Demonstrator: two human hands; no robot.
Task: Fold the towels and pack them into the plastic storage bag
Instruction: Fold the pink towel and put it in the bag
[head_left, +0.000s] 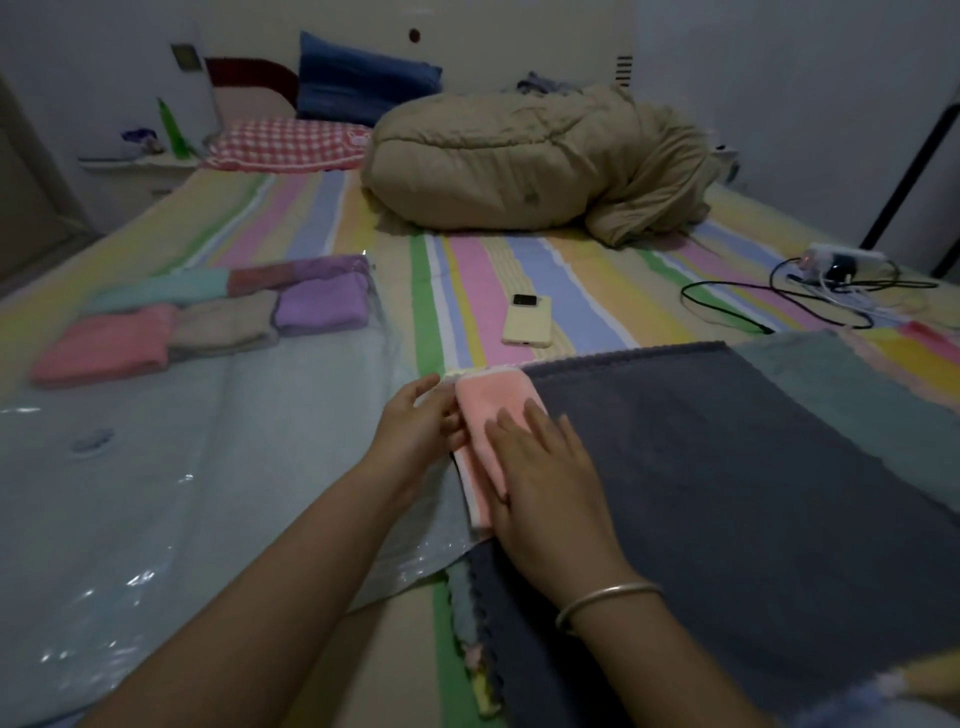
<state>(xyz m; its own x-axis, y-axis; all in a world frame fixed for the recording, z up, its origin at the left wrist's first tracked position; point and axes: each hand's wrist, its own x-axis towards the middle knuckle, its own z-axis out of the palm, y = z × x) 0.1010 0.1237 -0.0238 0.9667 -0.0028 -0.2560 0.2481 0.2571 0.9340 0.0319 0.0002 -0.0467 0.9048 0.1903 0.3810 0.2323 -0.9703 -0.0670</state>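
A pink towel (485, 410), folded into a narrow strip, lies on the left edge of a spread dark grey towel (727, 467). My right hand (540, 483) lies flat on the pink towel with straight fingers. My left hand (421, 431) touches the strip's left edge, its fingers lightly bent against it. The clear plastic storage bag (156, 467) lies flat on the left of the bed. Several folded towels sit inside its far end: pink (104, 348), beige (223, 325), purple (319, 306), teal (166, 288).
A yellow phone (527, 322) lies on the striped bedsheet beyond the towels. A bundled tan quilt (519, 166) and pillows fill the head of the bed. A power strip with cables (831, 275) sits at the right. More towel edges show under the grey one.
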